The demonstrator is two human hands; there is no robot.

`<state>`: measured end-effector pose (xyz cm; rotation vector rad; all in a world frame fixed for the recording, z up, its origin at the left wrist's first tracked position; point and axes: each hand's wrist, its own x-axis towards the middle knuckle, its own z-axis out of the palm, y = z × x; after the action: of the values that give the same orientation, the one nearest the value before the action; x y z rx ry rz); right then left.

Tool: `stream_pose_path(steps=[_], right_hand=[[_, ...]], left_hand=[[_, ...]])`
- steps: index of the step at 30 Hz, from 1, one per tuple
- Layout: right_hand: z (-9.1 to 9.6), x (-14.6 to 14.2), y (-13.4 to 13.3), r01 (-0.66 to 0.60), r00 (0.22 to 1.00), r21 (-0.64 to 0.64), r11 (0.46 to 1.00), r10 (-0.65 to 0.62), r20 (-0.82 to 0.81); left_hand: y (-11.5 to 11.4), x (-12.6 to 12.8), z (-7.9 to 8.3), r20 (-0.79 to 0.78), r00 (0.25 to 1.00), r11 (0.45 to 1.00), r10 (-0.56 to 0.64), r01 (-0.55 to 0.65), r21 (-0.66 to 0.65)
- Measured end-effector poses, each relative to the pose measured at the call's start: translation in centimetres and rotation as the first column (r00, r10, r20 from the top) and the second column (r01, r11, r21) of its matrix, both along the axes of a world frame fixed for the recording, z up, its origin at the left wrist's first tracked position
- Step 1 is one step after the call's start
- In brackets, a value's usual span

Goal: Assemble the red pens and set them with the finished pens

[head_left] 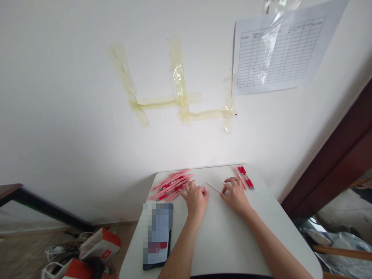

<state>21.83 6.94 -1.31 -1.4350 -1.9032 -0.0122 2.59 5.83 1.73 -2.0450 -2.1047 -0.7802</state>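
My left hand [197,198] is palm down at the right edge of a pile of pink and red pens [171,185], fingers apart. Its outer fingers reach the nearest pens; whether they press on one is hard to see. My right hand [235,194] is curled, with thumb and fingertips at the near end of a thin white stick [213,187] that looks like a pen refill. The stick slants toward the wall between both hands. Just beyond my right hand lie a pink pen barrel [238,176] and red pens with clear middles [246,178].
A phone [158,236] lies at the left of the white table [226,248]. The table meets a white wall [87,116] bearing yellowed tape and a printed sheet [279,58]. Red-and-white bags [100,245] sit on the floor at left; dark red wood [334,155] stands at right.
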Motion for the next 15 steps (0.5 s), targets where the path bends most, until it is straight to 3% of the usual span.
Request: stream_pose_path(steps=[8,15], right_hand=[[0.12,0.45,0.24,-0.034,0.997,0.006,0.999,0.034,-0.071],[-0.16,-0.37,0.08,-0.101,0.994,-0.034,0.994,0.099,-0.039]], left_hand=[[0.06,0.06,0.08,0.005,1.0,1.0,0.01,-0.01,-0.015],[0.13,0.15,-0.2,0.023,1.0,1.0,-0.018,0.018,0.006]])
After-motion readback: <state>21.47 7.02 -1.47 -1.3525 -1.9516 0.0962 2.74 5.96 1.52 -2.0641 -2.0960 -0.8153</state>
